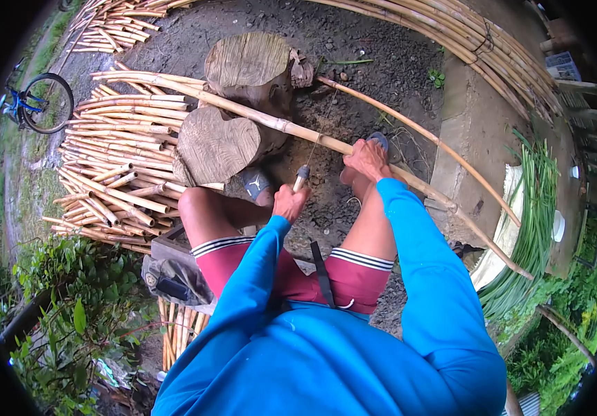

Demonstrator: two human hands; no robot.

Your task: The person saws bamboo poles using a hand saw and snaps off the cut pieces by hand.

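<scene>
My left hand [290, 202] is closed around the light handle of a tool [303, 175] with a dark collar; a thin blade, seen nearly edge-on, seems to run up from it. My right hand [369, 159] grips a long bamboo pole [278, 125] that slopes from upper left to lower right. The pole passes over the two stumps' area, beside the upper tree stump [246, 59] and above the lower stump [219, 144]. The tool's collar is just below the pole, left of my right hand.
Cut bamboo pieces [125, 132] lie piled at left, near a blue bicycle [38, 102]. A thinner pole [416, 128] slants at right. Long poles [479, 41] lie at upper right, green stalks [538, 215] on a pale sack [496, 256]. Dark cloth [180, 277] rests by my left thigh.
</scene>
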